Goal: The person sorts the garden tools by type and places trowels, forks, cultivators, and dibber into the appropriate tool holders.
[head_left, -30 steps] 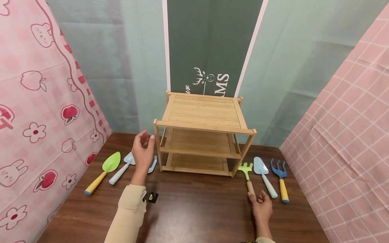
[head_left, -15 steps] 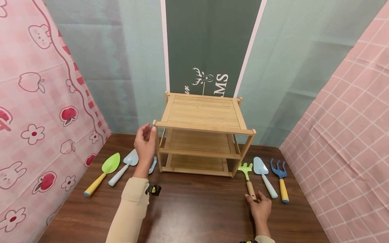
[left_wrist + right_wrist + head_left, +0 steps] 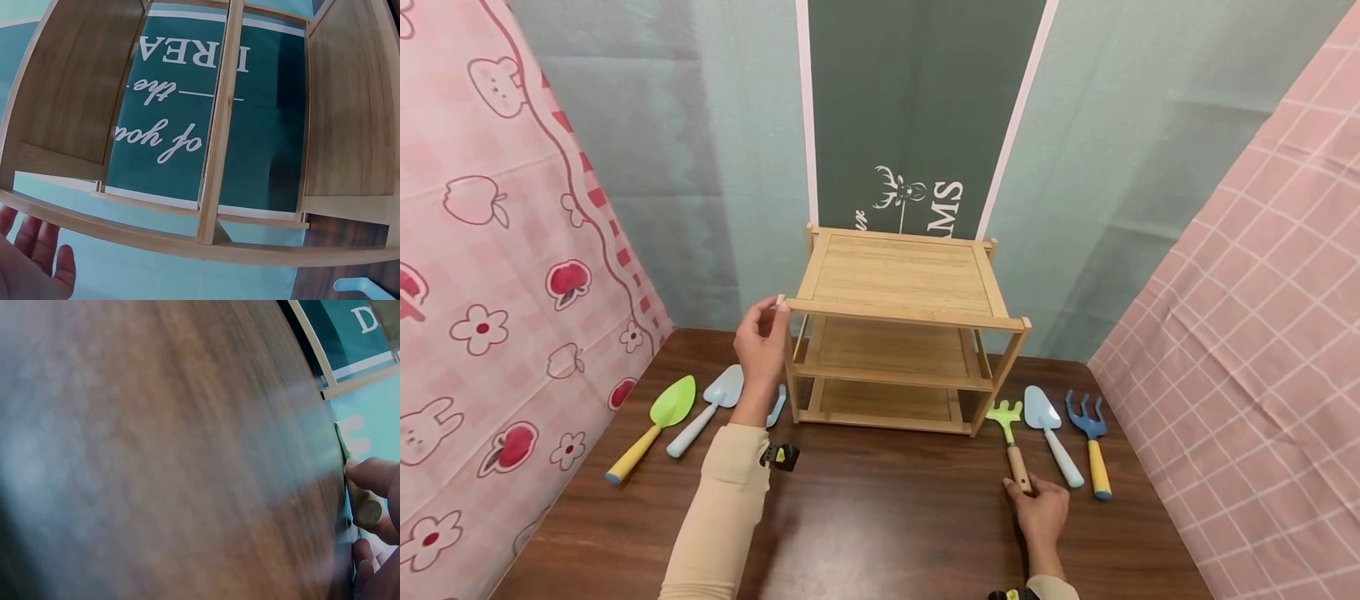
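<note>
My left hand (image 3: 760, 348) is at the top of the front left post of a three-tier wooden shelf rack (image 3: 902, 275), thumb and finger pinching the post. In the left wrist view several fingers (image 3: 45, 247) curl beside that post. At the right, my right hand (image 3: 1042, 512) pinches the handle end of a small green garden rake (image 3: 1016, 465) with a wooden handle, lying on the table. The right wrist view shows thumb and finger at the handle's round end (image 3: 367, 512), mostly at the frame edge.
Left of the rack lie a green trowel (image 3: 672, 403), a light blue trowel (image 3: 724, 387) and a partly hidden light blue tool (image 3: 777, 407). On the right lie another light blue trowel (image 3: 1042, 410) and a blue rake (image 3: 1087, 423). Curtains (image 3: 1262, 275) surround the brown table (image 3: 865, 500).
My left hand has moved up and right onto the rack's front left post. My right hand has shifted slightly down along the green rake's handle to its end. The rack and tools stay put.
</note>
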The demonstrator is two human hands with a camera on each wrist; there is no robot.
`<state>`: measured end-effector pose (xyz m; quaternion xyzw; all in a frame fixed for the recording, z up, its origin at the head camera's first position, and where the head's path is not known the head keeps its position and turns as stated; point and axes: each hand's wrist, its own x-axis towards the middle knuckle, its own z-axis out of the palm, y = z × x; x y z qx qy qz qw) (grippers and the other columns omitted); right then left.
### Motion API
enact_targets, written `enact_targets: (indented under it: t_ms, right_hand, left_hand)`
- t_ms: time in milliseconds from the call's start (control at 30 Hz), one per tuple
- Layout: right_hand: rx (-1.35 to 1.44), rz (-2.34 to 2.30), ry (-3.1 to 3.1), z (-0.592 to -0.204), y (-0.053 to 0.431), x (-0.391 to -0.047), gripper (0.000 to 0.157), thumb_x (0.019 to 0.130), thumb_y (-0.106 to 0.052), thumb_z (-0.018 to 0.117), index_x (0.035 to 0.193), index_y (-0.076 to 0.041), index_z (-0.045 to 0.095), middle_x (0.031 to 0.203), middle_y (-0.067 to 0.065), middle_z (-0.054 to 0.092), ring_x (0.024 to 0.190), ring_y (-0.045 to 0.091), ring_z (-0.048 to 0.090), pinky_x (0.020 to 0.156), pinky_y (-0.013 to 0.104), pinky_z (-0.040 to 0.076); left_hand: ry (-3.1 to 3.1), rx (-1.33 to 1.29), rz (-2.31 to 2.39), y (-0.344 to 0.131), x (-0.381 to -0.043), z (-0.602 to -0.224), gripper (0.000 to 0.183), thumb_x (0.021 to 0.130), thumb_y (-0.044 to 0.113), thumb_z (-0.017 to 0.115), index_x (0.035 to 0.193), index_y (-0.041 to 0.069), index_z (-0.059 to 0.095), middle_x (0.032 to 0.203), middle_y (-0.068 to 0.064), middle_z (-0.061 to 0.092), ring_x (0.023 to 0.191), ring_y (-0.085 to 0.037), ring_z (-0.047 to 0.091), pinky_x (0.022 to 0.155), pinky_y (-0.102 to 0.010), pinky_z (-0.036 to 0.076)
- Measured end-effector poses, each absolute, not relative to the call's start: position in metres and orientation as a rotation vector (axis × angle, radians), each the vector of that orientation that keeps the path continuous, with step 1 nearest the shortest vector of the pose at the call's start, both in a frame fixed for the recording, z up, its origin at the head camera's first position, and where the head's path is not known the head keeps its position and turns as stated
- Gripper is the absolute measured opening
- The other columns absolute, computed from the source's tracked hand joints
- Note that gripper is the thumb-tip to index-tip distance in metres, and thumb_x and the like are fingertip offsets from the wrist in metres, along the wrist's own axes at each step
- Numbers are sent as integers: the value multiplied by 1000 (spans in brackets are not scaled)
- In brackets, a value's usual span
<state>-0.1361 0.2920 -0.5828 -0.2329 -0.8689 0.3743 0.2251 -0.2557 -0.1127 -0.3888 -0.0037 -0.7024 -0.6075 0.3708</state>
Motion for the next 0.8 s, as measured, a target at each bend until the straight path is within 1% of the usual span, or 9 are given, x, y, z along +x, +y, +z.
enact_targets:
  t_ms: [133, 267, 500, 667, 800]
  right_hand:
    - [-635, 1006, -2411, -582, 291, -135, 42, 74, -8, 76, 105, 15, 62, 100, 33, 54, 102, 42, 40, 85, 51, 31]
    - [-650, 1031, -2422, -580, 292, -135, 41, 75, -8, 75, 106, 15, 62, 102, 33, 51, 100, 43, 40, 84, 52, 31]
    - [-684, 1086, -2424, -577, 297, -135, 39, 76, -10, 74, 106, 13, 63, 105, 35, 55, 96, 47, 49, 82, 55, 35]
    - [-754, 1114, -2448, -572, 302, -133, 44, 80, -16, 71, 114, 9, 60, 111, 33, 55, 96, 50, 49, 81, 56, 36]
    - [-799, 1161, -2454, -567, 303, -131, 48, 84, -23, 68, 121, 6, 57, 115, 33, 53, 101, 50, 46, 83, 57, 36]
  left_hand:
    - [-1841, -7, -1557, -114, -259, -387, 31, 88, 27, 64, 105, 0, 66, 84, -13, 61, 75, -16, 52, 69, -30, 40]
    - [-1881, 16, -1561, -115, -259, -383, 32, 87, 29, 65, 102, 1, 67, 82, -13, 60, 74, -17, 52, 69, -33, 40]
    - [-1902, 17, -1652, -116, -259, -378, 32, 87, 29, 64, 102, 2, 67, 85, -13, 61, 78, -16, 52, 71, -33, 40]
    - [-1913, 28, -1679, -116, -259, -378, 32, 86, 32, 65, 101, 3, 67, 84, -10, 61, 75, -15, 51, 69, -31, 39]
    - [-1905, 16, -1697, -117, -260, -379, 33, 86, 32, 65, 102, 4, 67, 83, -8, 61, 74, -14, 51, 68, -30, 40]
